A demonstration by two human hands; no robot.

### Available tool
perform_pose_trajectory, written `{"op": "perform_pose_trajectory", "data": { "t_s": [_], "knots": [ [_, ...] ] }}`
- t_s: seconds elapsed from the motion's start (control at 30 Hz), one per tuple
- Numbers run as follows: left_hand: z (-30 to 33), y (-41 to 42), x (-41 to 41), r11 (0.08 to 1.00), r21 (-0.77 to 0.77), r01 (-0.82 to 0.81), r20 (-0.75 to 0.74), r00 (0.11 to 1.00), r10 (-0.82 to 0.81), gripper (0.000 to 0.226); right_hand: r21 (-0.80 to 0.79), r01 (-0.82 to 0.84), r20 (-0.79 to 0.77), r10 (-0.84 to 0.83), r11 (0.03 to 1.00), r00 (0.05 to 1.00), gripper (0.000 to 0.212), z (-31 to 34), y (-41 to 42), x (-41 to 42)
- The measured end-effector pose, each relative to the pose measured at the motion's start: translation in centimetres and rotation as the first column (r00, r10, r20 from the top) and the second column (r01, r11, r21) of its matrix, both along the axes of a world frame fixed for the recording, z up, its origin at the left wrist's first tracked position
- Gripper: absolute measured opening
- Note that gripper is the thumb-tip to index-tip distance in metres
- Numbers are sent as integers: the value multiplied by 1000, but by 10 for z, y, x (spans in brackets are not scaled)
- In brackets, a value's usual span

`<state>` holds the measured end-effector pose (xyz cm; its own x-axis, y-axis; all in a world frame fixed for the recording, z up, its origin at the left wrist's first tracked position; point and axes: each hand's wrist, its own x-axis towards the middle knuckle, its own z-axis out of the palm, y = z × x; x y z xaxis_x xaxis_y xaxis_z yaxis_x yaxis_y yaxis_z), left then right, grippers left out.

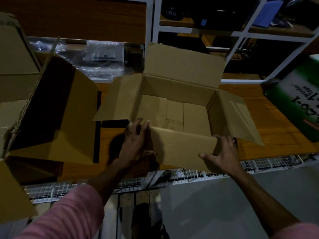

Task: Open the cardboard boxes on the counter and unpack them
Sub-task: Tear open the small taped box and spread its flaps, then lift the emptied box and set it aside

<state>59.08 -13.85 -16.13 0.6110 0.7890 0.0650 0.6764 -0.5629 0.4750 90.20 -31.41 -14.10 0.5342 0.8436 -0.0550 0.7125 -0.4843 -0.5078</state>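
A brown cardboard box (179,87) stands open on the wooden counter (269,118), all its flaps spread out and nothing visible inside. My left hand (134,144) grips the left corner of its near flap (181,149), fingers over the top edge. My right hand (222,150) holds the same flap at its right end, thumb on the outer face. A second, larger open cardboard box (69,121) lies tilted to the left, its inside dark.
A green and white tape carton (296,100) sits at the right. Clear plastic-wrapped items (101,57) lie behind the boxes. More cardboard (15,66) stands at far left. White shelving (238,35) rises behind. A white wire rack (189,175) runs under the counter's front edge.
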Motion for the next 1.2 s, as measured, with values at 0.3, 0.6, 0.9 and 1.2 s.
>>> {"op": "perform_pose_trajectory", "data": {
  "t_s": [0.3,0.6,0.9,1.2],
  "knots": [
    [63,-2,-1,992,102,-70,24,997,68,113,228,-28,216,-23,973,976,106,43,-12,-31],
    [153,-61,-32,909,397,-123,114,990,84,105,482,-44,305,-120,875,945,99,104,-62,-67],
    [263,-95,-109,762,598,-249,262,959,108,102,667,-171,374,-128,725,918,91,212,-75,-128],
    [337,-75,-266,624,695,-359,313,931,187,98,723,-329,409,7,607,912,86,286,-11,-253]
  ]
}}
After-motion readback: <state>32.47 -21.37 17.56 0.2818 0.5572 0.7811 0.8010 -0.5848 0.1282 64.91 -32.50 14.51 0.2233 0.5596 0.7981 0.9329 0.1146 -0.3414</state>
